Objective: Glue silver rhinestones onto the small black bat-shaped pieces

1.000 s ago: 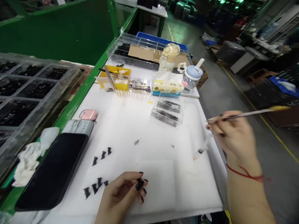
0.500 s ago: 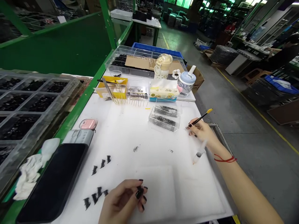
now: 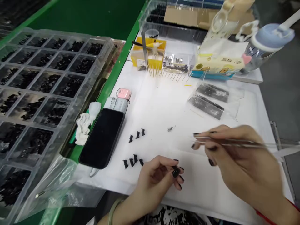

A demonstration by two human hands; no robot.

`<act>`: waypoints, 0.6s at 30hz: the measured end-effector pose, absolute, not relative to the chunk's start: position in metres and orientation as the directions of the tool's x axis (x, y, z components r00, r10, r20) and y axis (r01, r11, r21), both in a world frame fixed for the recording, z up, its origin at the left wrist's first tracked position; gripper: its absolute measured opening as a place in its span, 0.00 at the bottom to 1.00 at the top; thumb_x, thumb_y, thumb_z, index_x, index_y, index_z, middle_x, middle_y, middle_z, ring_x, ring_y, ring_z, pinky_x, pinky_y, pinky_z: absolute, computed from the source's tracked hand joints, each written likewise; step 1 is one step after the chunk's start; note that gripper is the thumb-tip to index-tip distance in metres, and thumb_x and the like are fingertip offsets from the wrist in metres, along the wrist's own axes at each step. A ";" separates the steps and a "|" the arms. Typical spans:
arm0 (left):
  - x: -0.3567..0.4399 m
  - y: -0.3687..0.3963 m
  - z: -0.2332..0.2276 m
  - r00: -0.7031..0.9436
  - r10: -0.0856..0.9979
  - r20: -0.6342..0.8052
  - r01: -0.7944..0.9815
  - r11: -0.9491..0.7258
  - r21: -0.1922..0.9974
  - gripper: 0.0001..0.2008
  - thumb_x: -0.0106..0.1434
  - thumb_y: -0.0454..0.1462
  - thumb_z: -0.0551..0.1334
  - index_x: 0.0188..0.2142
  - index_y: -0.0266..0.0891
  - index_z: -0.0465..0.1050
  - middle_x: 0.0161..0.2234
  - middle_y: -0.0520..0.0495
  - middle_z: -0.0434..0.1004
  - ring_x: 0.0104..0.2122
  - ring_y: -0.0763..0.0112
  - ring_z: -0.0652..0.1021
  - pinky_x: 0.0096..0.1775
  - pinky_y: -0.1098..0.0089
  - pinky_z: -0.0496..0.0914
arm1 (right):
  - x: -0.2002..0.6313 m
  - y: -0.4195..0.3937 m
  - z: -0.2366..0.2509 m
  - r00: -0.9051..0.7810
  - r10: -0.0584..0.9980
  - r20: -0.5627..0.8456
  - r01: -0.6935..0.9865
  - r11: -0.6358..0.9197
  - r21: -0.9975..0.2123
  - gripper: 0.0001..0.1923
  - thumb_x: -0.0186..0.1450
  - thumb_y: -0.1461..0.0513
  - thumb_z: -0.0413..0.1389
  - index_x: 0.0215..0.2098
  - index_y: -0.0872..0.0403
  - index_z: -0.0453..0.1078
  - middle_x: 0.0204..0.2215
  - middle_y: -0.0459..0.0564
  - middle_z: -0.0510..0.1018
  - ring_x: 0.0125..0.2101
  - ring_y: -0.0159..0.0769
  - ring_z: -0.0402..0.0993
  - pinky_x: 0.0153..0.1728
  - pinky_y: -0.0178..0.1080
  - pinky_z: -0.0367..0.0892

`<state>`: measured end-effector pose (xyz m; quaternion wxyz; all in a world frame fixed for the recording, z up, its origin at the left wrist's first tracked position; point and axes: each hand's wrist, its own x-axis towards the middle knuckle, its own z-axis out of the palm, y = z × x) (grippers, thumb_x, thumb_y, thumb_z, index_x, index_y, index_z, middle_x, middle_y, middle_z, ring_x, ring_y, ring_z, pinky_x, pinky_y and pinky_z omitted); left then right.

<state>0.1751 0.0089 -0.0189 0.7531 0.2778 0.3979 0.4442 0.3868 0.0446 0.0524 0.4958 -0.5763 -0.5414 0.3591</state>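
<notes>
Two hands over the white pad (image 3: 164,103): right hand (image 3: 236,162) pinches tweezers (image 3: 234,142), left hand (image 3: 159,178) curls around a tiny dark piece (image 3: 174,172) at its fingertips. Risk: blurred, moving tweezers could miss and flick it toward the black parts (image 3: 133,162) just beside.
</notes>
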 end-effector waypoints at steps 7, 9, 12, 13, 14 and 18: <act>0.174 0.004 -0.014 0.386 0.887 -0.253 -0.560 0.443 0.700 0.11 0.75 0.31 0.64 0.50 0.46 0.82 0.38 0.49 0.84 0.34 0.77 0.85 0.38 0.80 0.81 | 0.364 0.082 0.011 0.082 0.989 -0.124 0.183 -0.138 -0.973 0.07 0.73 0.56 0.66 0.40 0.47 0.74 0.33 0.48 0.86 0.27 0.35 0.83 0.16 0.30 0.67; 0.172 0.002 -0.014 0.411 0.881 -0.236 -0.558 0.447 0.699 0.15 0.76 0.29 0.63 0.54 0.50 0.81 0.41 0.48 0.83 0.35 0.78 0.85 0.39 0.81 0.80 | 0.366 0.083 0.004 0.116 0.985 -0.128 0.174 -0.147 -0.974 0.07 0.72 0.57 0.67 0.39 0.48 0.74 0.34 0.48 0.86 0.26 0.34 0.83 0.16 0.29 0.66; 0.169 0.000 -0.016 0.450 0.871 -0.195 -0.542 0.440 0.716 0.19 0.75 0.28 0.62 0.57 0.53 0.79 0.43 0.47 0.83 0.36 0.76 0.86 0.38 0.80 0.80 | 0.367 0.081 0.000 0.078 0.992 -0.103 0.193 -0.116 -0.974 0.05 0.73 0.62 0.65 0.40 0.48 0.74 0.36 0.47 0.85 0.27 0.31 0.84 0.19 0.27 0.69; 0.168 -0.001 -0.017 0.459 0.870 -0.180 -0.538 0.433 0.723 0.20 0.75 0.27 0.62 0.58 0.53 0.78 0.44 0.46 0.84 0.35 0.75 0.87 0.37 0.80 0.80 | 0.367 0.080 0.000 0.053 0.994 -0.099 0.200 -0.108 -0.974 0.05 0.73 0.64 0.64 0.40 0.48 0.74 0.37 0.46 0.84 0.27 0.30 0.84 0.20 0.27 0.70; 0.168 0.000 -0.017 0.458 0.873 -0.169 -0.530 0.421 0.736 0.21 0.75 0.27 0.62 0.59 0.53 0.78 0.44 0.45 0.84 0.34 0.74 0.87 0.36 0.80 0.80 | 0.366 0.080 0.001 0.028 0.994 -0.105 0.211 -0.109 -0.971 0.06 0.73 0.66 0.63 0.40 0.47 0.74 0.37 0.45 0.84 0.27 0.29 0.84 0.21 0.26 0.72; 0.168 0.006 -0.015 0.388 0.913 -0.126 -0.426 0.299 0.854 0.18 0.73 0.27 0.62 0.57 0.46 0.78 0.40 0.41 0.87 0.31 0.68 0.88 0.32 0.78 0.79 | 0.365 0.081 0.004 -0.042 0.991 -0.124 0.268 -0.108 -0.957 0.08 0.73 0.67 0.62 0.41 0.46 0.75 0.37 0.43 0.82 0.28 0.28 0.84 0.27 0.26 0.78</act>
